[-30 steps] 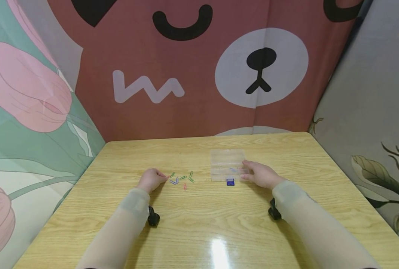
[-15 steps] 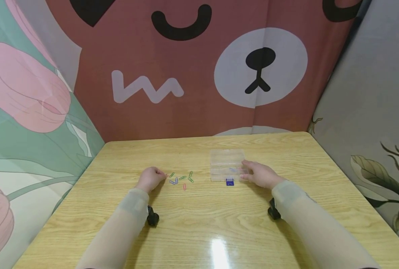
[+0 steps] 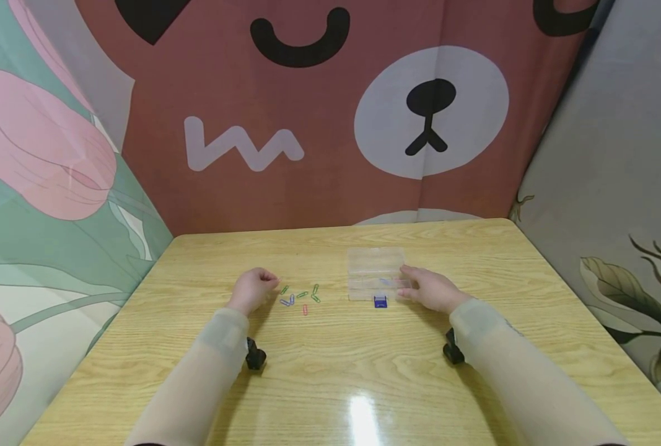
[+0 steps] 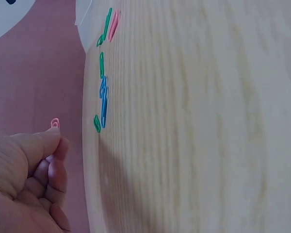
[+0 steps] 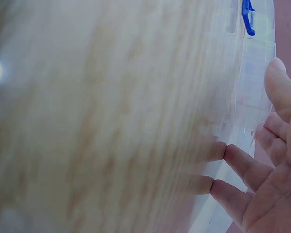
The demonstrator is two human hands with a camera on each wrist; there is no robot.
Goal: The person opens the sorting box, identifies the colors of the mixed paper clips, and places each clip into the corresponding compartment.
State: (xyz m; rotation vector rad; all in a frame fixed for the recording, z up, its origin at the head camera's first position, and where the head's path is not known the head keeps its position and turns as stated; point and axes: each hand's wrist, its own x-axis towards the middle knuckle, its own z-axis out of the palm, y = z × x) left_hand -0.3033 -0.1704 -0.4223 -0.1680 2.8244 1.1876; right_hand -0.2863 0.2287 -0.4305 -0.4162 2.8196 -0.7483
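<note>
My left hand (image 3: 252,291) is raised above the table, and its thumb and forefinger pinch a pink paper clip (image 4: 55,123), whose looped end sticks out past the thumb. Just right of that hand lie several loose paper clips: green ones (image 3: 303,295), blue ones (image 3: 292,300) and a pink one (image 3: 305,310). A clear plastic box (image 3: 376,257) stands with its lid laid back and a blue latch (image 3: 380,302) at its front. My right hand (image 3: 433,290) holds the box's right end between thumb and fingers; in the right wrist view some fingertips rest on the table.
The wooden table (image 3: 319,378) ends at a back edge against a brown curtain (image 3: 308,198) with a bear face. Patterned cloths hang at the left and right. Small bluish and pink pieces show faintly through the box wall.
My left hand has lifted up from the table with the pink paper clip between its fingertips. The right hand stays at the box, and the other clips lie where they were.
</note>
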